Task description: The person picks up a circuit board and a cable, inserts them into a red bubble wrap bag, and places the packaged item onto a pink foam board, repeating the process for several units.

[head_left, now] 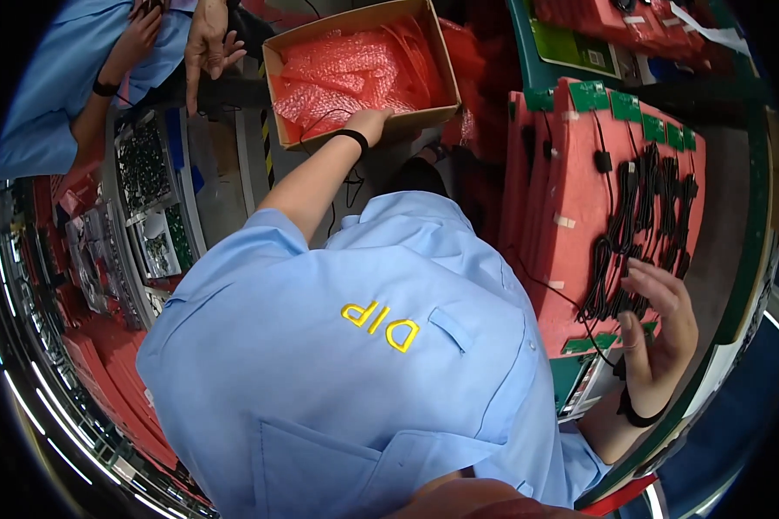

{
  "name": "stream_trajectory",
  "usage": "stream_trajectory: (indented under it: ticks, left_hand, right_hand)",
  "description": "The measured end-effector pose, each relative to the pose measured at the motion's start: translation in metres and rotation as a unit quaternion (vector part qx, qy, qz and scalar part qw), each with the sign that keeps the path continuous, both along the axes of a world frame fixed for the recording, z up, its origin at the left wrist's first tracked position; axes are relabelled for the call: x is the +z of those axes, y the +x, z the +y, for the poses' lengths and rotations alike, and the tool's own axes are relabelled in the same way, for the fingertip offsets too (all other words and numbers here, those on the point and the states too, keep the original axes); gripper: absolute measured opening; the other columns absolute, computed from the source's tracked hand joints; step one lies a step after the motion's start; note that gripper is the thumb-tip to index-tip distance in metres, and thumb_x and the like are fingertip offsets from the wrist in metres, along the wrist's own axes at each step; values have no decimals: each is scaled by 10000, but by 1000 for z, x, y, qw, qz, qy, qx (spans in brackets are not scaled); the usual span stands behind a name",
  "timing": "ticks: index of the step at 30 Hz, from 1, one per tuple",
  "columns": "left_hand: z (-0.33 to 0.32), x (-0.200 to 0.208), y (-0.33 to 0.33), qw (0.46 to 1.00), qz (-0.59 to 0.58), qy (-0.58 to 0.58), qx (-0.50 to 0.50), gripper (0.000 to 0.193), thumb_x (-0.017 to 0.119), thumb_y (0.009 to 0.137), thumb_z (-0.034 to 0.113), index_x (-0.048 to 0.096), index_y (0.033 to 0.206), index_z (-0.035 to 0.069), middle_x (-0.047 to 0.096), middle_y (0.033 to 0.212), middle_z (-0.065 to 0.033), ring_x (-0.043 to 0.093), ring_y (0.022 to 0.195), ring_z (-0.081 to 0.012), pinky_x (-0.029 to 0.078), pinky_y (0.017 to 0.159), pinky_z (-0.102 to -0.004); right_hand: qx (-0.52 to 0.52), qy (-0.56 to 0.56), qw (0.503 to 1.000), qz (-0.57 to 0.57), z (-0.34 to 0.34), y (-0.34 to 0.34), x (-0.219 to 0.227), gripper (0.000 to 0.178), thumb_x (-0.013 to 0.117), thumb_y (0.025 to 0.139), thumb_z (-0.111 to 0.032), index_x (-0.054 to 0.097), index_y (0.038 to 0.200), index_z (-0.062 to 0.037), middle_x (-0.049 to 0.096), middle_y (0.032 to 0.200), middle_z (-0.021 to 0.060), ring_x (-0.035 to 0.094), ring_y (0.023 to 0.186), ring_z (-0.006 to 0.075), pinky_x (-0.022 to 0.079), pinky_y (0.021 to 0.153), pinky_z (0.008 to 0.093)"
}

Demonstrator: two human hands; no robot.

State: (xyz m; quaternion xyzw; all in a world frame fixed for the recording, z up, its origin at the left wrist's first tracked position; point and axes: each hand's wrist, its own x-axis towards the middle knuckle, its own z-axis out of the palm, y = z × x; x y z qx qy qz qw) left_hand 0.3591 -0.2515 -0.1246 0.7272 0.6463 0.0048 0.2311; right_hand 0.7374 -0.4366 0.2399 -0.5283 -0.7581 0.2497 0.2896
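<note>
The left hand (370, 125) has its fingers bent over the near wall of a cardboard box (426, 120), gripping it, though most fingertips are hidden. The right hand (665, 324) is empty, its fingers loosely extended and the thumb apart, just beside bundles of black cable (625, 208); whether the fingertips touch them I cannot tell. Each wrist wears a black band, one on the left (352, 137) and one on the right (639, 415). Inside the box, beyond the left hand, lies a heap of red bubble wrap (346, 73). The cables lie against a pink foam sheet (571, 208), with green circuit boards (589, 96) along its far edge and more near the right hand. The person wears a light blue shirt (363, 381). At the far left, a co-worker's blue sleeve (48, 95) shows, and a pointing hand (204, 48) reaches in above small dark parts (144, 164).
</note>
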Motion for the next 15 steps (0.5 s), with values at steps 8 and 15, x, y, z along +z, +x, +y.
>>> stream_trajectory:
  ticks: [8, 15]
  left_hand:
    - [-15, -18, 3, 998, 54, -1, -33, 298, 480, 884, 179, 531, 1151, 58, 608, 1046, -246, 593, 986, -375, 459, 861, -447]
    - [10, -1, 2, 980, 17, 189, -58, 414, 661, 776, 128, 521, 1136, -21, 580, 1089, -245, 560, 1013, -397, 456, 874, -452]
  right_hand:
    - [-33, -27, 999, 10, -93, 0, -28, 278, 671, 711, -21, 637, 982, 24, 636, 969, 186, 629, 877, 290, 477, 769, 327]
    - [-156, 3, 987, 43, -82, 21, -56, 318, 681, 678, -17, 639, 989, 33, 646, 937, 185, 628, 843, 270, 474, 729, 300]
